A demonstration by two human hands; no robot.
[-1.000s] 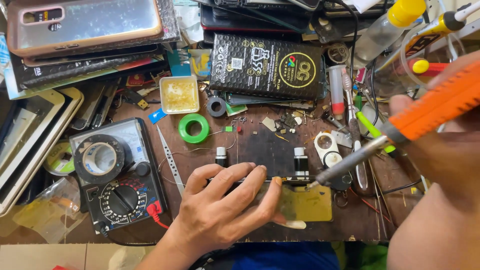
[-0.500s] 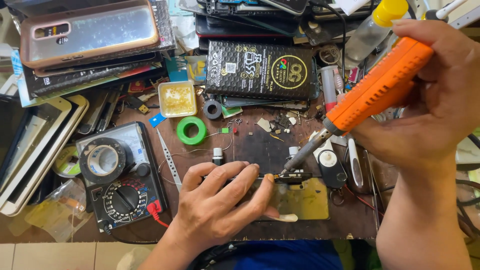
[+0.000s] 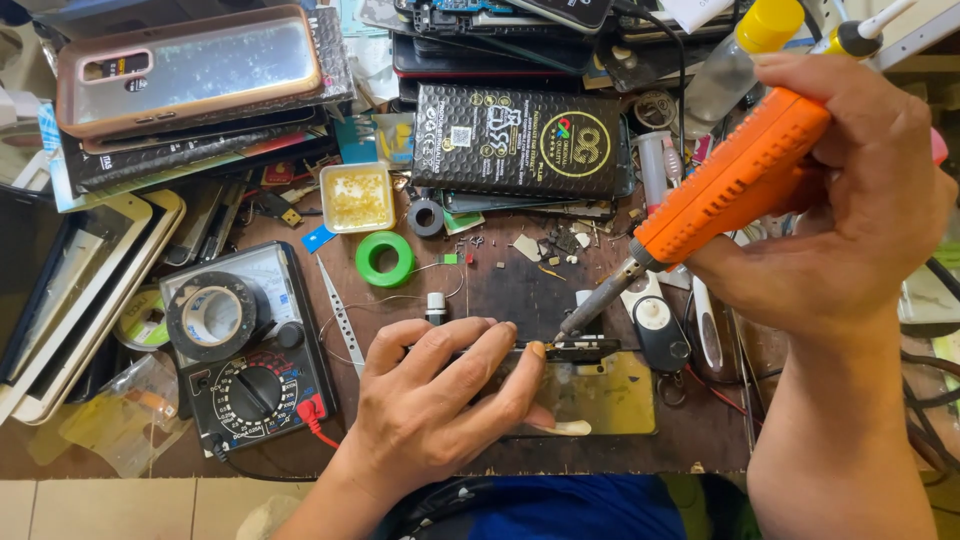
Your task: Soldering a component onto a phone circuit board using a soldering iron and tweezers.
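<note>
Item: repair worktop (image 3: 700, 440), head view. Right hand (image 3: 850, 190): grip closed around an orange-handled soldering iron (image 3: 730, 185); since a second ago it has swung in from the right edge, and its metal tip now rests on the right end of a narrow dark circuit strip (image 3: 580, 350), so the work appears to have reached the point of contact. Left hand (image 3: 440, 400): fingers spread and pressed flat, fingertips pinning the strip against a dark mat, position unchanged. Strip lies at worktop centre, just above a yellowish flat panel (image 3: 600, 395). Containers: small square tin (image 3: 357, 197), open, holding yellow paste-like flux; clear bottle with yellow cap (image 3: 740, 50), contents cannot be told. Nearby: green tape roll (image 3: 385, 258), black multimeter (image 3: 250, 370) bearing a roll of black tape (image 3: 212, 315), black patterned packet (image 3: 520, 140), stacked phone cases (image 3: 190, 65) at upper left.
</note>
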